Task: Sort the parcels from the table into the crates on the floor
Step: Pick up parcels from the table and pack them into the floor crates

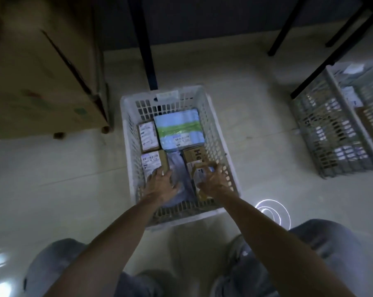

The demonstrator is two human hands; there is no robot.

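White crate (125, 125) holds two bags (179, 127), four boxes (148, 136).

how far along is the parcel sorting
Done: several parcels lie in the white crate, among them a blue-green parcel; the grey crate holds more. In hand: the right hand grips a brown box inside the crate; the left hand rests on a labelled box. Left: the tabletop is out of view.
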